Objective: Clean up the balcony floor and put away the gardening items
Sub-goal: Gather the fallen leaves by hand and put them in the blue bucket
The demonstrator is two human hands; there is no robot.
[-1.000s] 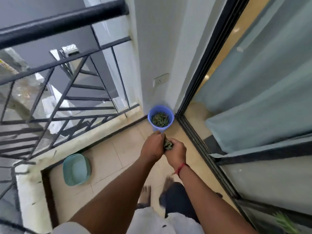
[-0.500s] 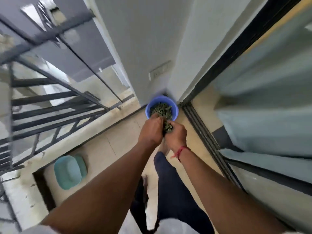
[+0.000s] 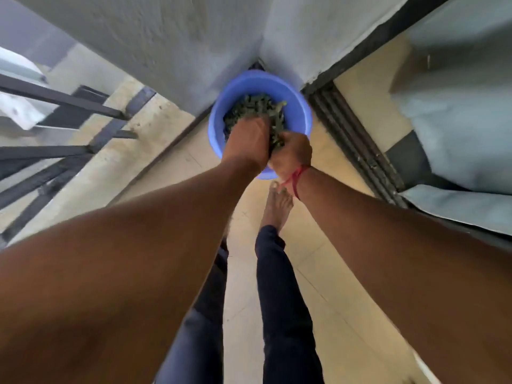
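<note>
Cupping green clippings (image 3: 277, 132) between them, left hand (image 3: 246, 144) and right hand (image 3: 294, 154) press together over blue bucket (image 3: 300, 108).

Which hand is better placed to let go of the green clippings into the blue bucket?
Probably the left hand: it is above the pile inside the blue bucket. The right hand, holding green clippings, sits over the near rim.

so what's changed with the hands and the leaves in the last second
The left hand and right hand carried the leaf clump forward and down, from over the floor into the blue bucket. They still hold it between them. The bucket stays in the corner.
</note>
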